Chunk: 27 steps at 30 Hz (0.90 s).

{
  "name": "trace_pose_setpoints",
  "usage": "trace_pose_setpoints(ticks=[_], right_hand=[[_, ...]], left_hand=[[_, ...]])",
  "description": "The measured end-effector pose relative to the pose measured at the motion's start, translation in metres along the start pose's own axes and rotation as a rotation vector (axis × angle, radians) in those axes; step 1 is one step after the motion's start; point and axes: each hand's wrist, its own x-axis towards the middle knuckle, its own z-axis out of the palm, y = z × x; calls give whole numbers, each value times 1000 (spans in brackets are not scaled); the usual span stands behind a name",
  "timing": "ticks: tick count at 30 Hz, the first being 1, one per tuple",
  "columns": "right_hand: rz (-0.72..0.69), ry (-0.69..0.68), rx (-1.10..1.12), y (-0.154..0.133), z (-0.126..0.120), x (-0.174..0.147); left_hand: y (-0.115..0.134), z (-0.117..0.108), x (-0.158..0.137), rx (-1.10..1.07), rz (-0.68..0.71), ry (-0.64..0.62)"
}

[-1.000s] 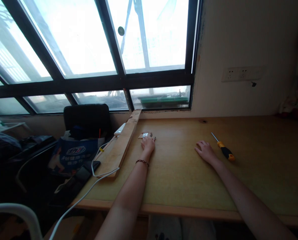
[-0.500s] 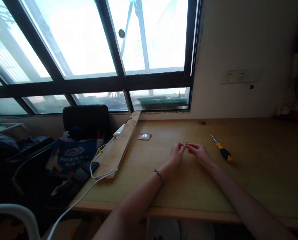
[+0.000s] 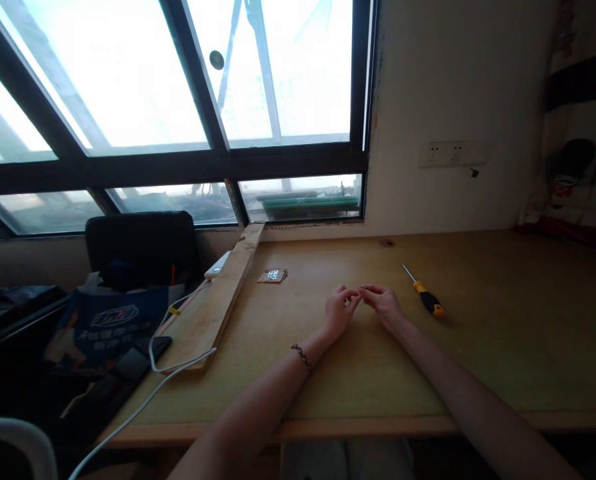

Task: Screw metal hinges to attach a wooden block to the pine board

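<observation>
Over the middle of the wooden table (image 3: 298, 393), my left hand (image 3: 340, 311) and my right hand (image 3: 382, 304) meet at the fingertips. Both are closed in a pinch around something tiny that the fingers mostly cover; its kind does not show. A bracelet circles my left wrist. To the right of my right hand lies a screwdriver (image 3: 431, 301) with a yellow and black handle, its shaft pointing away from me. Left of my hands and farther back, a small flat brown piece with a silvery metal part (image 3: 273, 275) rests on the tabletop.
A long wooden board (image 3: 223, 307) lies along the table's left side, with a white power strip (image 3: 217, 265) beside it and a white cable (image 3: 143, 408) running over the edge. Beyond stand a black chair (image 3: 141, 247) and a blue bag (image 3: 111, 327). Wall sockets (image 3: 451, 154) are at the back.
The view has turned slightly right, so everything sits farther left. My hands stay pinched together, and the tiny thing between them shows less than before.
</observation>
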Motion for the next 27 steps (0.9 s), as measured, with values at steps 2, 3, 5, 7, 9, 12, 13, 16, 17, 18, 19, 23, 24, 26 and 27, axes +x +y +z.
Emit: trace_pose_setpoints(ticks=[2, 3, 5, 7, 9, 12, 13, 16, 17, 18, 19, 23, 24, 26, 27], right_hand=[[-26, 1, -34, -1, -1, 1], [-44, -1, -57, -1, -1, 1], [-78, -6, -99, -1, -2, 2], [-99, -6, -110, 0, -2, 3], [-101, -10, -92, 1, -2, 3], [-92, -24, -65, 1, -2, 3], [-87, -25, -61, 1, -1, 3], [-65, -13, -39, 1, -1, 3], [-53, -6, -21, 1, 0, 3], [-34, 0, 1, 1, 0, 3], [-9, 4, 21, 1, 0, 2], [90, 25, 28, 0, 1, 0], [94, 32, 17, 0, 1, 0], [79, 46, -4, 0, 1, -1], [66, 51, -16, 0, 2, -1]], left_hand=[[-2, 1, 0, -5, 4, -11], [-3, 1, 1, -11, 6, -14], [-5, 2, 1, -23, 4, -20], [-6, 2, 1, -28, -6, -22], [-8, 2, 1, -31, -10, -20], [-9, 3, 2, -41, 2, -16], [-9, 3, 2, -44, 4, -18], [-8, 2, 2, -47, 11, -13], [-8, 2, 1, -50, 13, -4], [-8, 2, 1, -55, 14, 6], [-8, 1, 1, -60, 13, 16], [-8, 1, 1, -95, 2, 13], [-8, 2, 2, -107, 2, 2], [-9, 2, 2, -128, 2, -17], [-9, 3, 2, -135, 2, -24]])
